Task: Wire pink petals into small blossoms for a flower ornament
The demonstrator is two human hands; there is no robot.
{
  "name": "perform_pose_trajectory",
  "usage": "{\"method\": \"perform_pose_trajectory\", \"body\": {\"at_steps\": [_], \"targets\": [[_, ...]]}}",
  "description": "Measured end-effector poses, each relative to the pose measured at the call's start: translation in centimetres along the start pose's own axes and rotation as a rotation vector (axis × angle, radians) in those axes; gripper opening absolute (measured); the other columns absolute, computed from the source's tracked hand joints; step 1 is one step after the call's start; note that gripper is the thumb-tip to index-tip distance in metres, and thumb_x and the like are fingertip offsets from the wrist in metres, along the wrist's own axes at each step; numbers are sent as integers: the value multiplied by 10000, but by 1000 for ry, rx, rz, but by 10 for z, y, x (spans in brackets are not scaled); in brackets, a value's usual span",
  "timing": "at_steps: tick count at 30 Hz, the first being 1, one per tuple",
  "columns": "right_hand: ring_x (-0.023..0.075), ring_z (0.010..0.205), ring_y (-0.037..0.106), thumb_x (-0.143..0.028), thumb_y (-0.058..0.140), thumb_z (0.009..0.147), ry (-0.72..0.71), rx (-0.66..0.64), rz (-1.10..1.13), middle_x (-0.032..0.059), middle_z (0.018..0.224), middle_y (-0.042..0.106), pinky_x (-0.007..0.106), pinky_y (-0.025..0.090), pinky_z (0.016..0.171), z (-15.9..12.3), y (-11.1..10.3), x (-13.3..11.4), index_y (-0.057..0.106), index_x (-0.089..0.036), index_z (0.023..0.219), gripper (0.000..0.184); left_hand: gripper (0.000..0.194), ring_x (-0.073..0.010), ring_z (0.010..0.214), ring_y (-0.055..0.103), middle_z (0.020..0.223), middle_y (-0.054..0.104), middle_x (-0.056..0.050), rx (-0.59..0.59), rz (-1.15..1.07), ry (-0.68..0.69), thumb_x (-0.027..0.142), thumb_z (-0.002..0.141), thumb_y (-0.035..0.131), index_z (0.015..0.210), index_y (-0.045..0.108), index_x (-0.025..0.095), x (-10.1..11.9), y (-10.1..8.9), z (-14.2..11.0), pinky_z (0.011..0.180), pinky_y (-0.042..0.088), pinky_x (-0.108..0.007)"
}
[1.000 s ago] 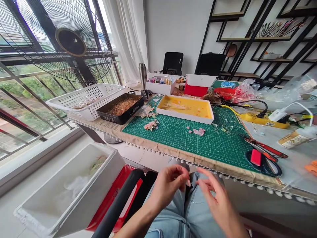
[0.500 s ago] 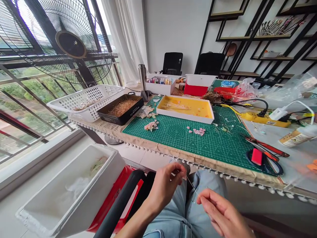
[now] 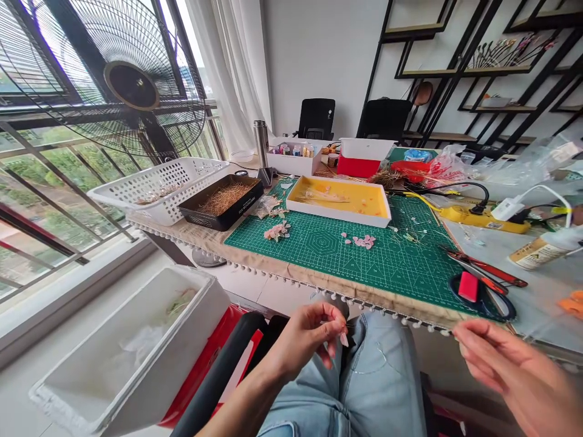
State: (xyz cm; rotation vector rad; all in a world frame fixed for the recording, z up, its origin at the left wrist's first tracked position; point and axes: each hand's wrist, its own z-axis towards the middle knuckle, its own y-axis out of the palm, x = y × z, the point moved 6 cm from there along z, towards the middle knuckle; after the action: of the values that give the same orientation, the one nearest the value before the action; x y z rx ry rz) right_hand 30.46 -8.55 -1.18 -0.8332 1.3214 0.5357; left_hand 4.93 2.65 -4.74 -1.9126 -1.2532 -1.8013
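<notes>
My left hand [image 3: 314, 334] is closed in a pinch above my lap, with a small pale pink petal [image 3: 344, 338] showing below its fingertips. A fine pale thread or wire [image 3: 385, 353] curves loosely over the jeans between my hands. Off to the right, near the table's front edge, my right hand [image 3: 510, 358] is pinched and partly blurred; what sits between its fingertips is too small to make out. Several pink petals [image 3: 363, 241] lie on the green cutting mat [image 3: 319, 264], and a pink flower cluster [image 3: 277, 230] rests to their left.
Behind the petals stands a yellow-bottomed white tray [image 3: 339, 191]. A black tray [image 3: 221, 200] of thin brown strands and a white basket [image 3: 155, 188] are on the left. Scissors [image 3: 503, 306] and pliers [image 3: 489, 270] lie at right. A white bin [image 3: 132, 358] stands beside my legs.
My right hand has moved away from the left, out to the right. The fine strand, straight between the hands before, now curves loosely. The pink petal shows clearly below the left fingers.
</notes>
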Motion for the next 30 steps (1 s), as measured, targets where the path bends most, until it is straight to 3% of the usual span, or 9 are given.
{"method": "perform_pose_trajectory", "body": {"at_steps": [4,5,7,8,10,12,15,21,30], "targets": [[216,751,660,-410,818,661,125,17,503,50,876,684,323,570,597,3,18,-1,677,-255,730,220,405,-69,504,525,666,578,2,0,-24,15,493,733,747,786,587,125,-1,5,1,460,464,-181],[217,780,663,-432,809,675,129,6,604,39,869,679,348,580,665,1,26,-3,652,-260,730,239,395,-68,502,531,653,579,2,-5,-32,27,481,737,750,781,590,122,0,7,1,473,461,-180],[151,542,585,-487,763,727,157,-110,712,-31,603,576,346,573,627,-8,48,-7,588,-262,703,287,375,-62,488,531,638,585,2,-15,-51,48,458,746,752,773,597,118,2,8,1,489,448,-177],[111,412,461,-501,729,762,179,-199,693,-75,481,443,313,543,547,-15,62,-9,560,-257,686,307,366,-58,481,527,637,589,1,-19,-60,53,448,749,754,773,602,115,3,7,0,493,441,-176],[78,357,281,-498,677,814,201,-338,494,-106,435,284,245,421,428,-30,85,-11,561,-240,679,313,352,-55,475,525,644,601,-3,-28,-79,44,433,752,756,781,615,112,3,6,-1,493,429,-174],[92,427,346,-496,664,816,139,-390,202,-72,500,386,226,366,434,-43,101,-14,628,-219,708,300,351,-56,469,526,652,614,-10,-48,-100,20,432,748,758,789,624,110,1,6,-1,484,423,-175],[134,594,510,-474,630,826,-28,-372,-56,-25,646,574,217,425,554,-51,113,-23,680,-228,714,275,370,-62,459,528,658,618,-14,-75,-142,-27,436,714,782,790,630,108,-2,8,-2,467,419,-179],[135,577,521,-479,614,826,-6,-315,-58,-19,653,616,194,456,551,-48,112,-21,690,-229,737,276,355,-57,472,544,711,626,-25,-111,-208,-85,399,687,806,784,639,101,-1,14,-4,478,431,-175],[115,525,386,-460,602,823,-10,-332,-76,-44,587,484,200,349,479,-49,115,-22,678,-220,708,276,321,-56,469,541,699,626,-24,-131,-258,-119,364,688,810,788,655,101,-4,13,-6,467,436,-170]]}}
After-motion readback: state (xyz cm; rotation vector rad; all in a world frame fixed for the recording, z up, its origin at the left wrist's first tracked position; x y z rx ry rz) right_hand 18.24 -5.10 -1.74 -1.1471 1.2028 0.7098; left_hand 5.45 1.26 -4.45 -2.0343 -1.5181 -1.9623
